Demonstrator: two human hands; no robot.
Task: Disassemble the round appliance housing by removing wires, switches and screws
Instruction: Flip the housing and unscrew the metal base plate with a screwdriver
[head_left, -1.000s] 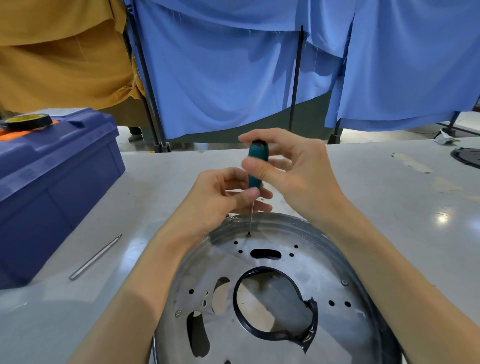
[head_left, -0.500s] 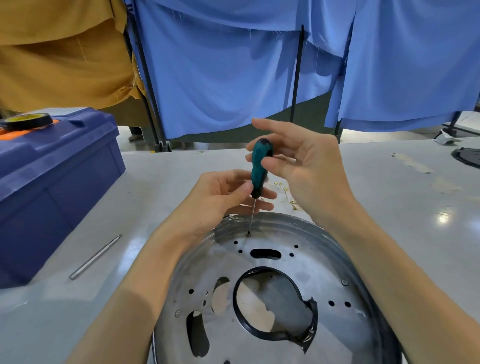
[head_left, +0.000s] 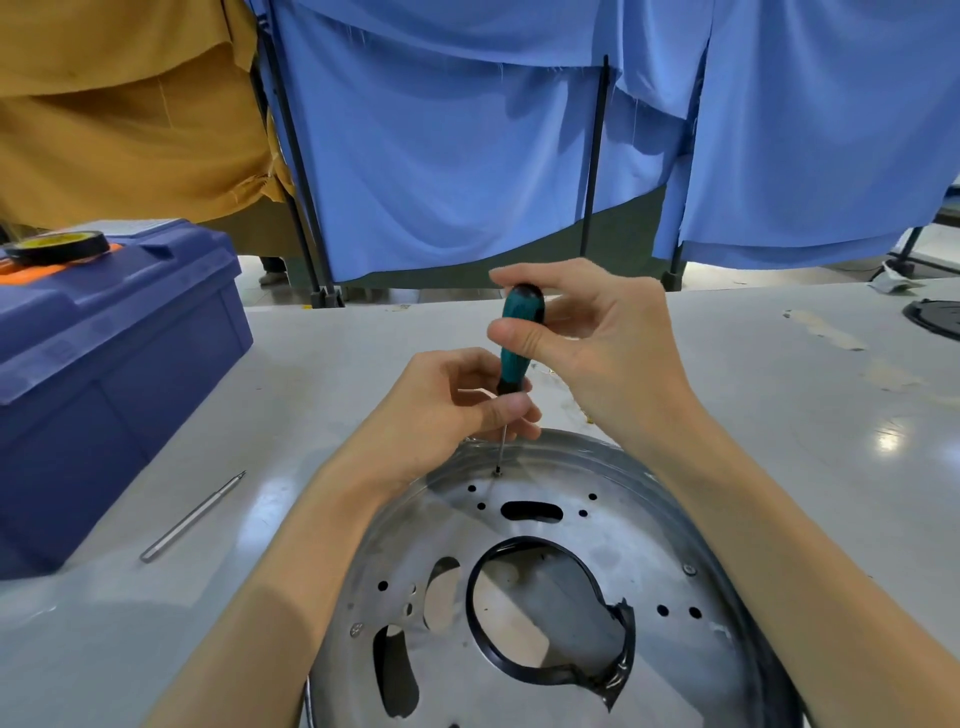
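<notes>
A round metal housing (head_left: 597, 525) lies flat on the table in front of me, with several holes and a black-rimmed centre opening (head_left: 550, 670). A teal-handled screwdriver (head_left: 517, 338) stands upright, its thin shaft tip on a small screw (head_left: 497, 472) near the housing's far rim. My right hand (head_left: 597, 343) pinches the top of the handle between thumb and fingers. My left hand (head_left: 457, 405) pinches the lower end of the handle where the shaft begins. Two more screws (head_left: 689, 569) sit in the plate.
A blue toolbox (head_left: 104, 374) stands at the left, with a black tape roll (head_left: 57, 247) on its lid. A loose metal bit shaft (head_left: 192, 517) lies on the grey table (head_left: 805, 415) beside it. A dark round part (head_left: 935, 314) sits at the far right. Blue curtains hang behind.
My right hand's fingers opened, then closed again round the handle top, turning the screwdriver. The left hand and the tip stayed on the screw.
</notes>
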